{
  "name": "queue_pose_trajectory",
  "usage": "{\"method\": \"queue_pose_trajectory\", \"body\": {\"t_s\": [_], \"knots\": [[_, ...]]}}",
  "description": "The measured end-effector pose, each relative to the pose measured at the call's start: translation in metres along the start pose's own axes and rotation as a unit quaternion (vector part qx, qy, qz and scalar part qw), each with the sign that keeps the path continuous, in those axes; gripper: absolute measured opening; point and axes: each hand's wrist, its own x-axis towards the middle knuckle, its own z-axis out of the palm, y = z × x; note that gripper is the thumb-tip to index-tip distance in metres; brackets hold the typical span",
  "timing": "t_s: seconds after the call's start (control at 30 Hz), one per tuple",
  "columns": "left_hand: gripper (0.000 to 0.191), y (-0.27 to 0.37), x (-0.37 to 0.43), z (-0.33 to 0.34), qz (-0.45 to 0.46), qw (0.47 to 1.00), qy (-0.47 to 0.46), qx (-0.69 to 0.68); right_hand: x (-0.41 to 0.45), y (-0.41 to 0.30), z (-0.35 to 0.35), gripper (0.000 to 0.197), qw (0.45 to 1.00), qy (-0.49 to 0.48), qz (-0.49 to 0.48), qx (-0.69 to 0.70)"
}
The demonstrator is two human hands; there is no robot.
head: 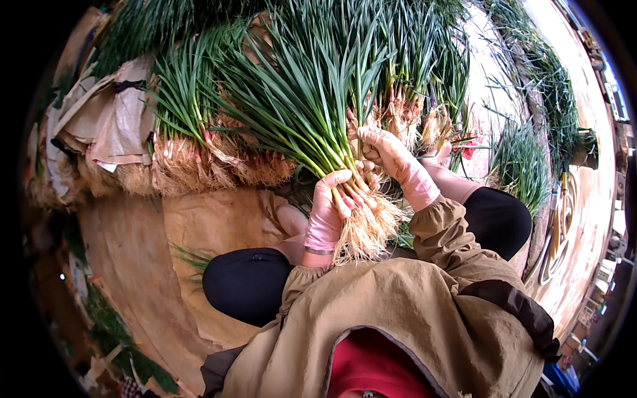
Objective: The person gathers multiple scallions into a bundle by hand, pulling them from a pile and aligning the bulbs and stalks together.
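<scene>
My left hand (328,204), in a pale thin glove, is closed around the lower stems of a bunch of green garlic-like plants (318,134). Their pinkish bulb ends and pale stringy roots (371,229) hang below the fingers, and the long green leaves fan out away from me. My right hand (380,147), in a soiled glove of the same kind, has its fingers curled at the right side of the bunch, by a reddish stem. Whether it grips that stem cannot be told. The bunch is above my lap, between my bent knees.
Piled plants with roots towards me (184,164) lie beyond at left, more bunches (403,114) ahead. Cloth sacking (119,114) covers part of the pile. Brown sheeting (214,224) spreads at left. At right are loose plants (522,164) and a coiled hose (557,239).
</scene>
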Motion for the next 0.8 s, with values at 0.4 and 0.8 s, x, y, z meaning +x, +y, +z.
{"method": "queue_pose_trajectory", "body": {"t_s": [0.4,0.8], "knots": [[0.038,-0.009,-0.001,-0.027,0.039,0.984,-0.117,-0.130,0.011,0.001,-0.012,0.028,0.767,0.366,-0.146,-0.506],[0.022,-0.015,-0.009,-0.021,0.028,0.997,0.066,-0.013,-0.046,-0.039,0.097,0.037,0.804,0.225,-0.251,-0.489]]}}
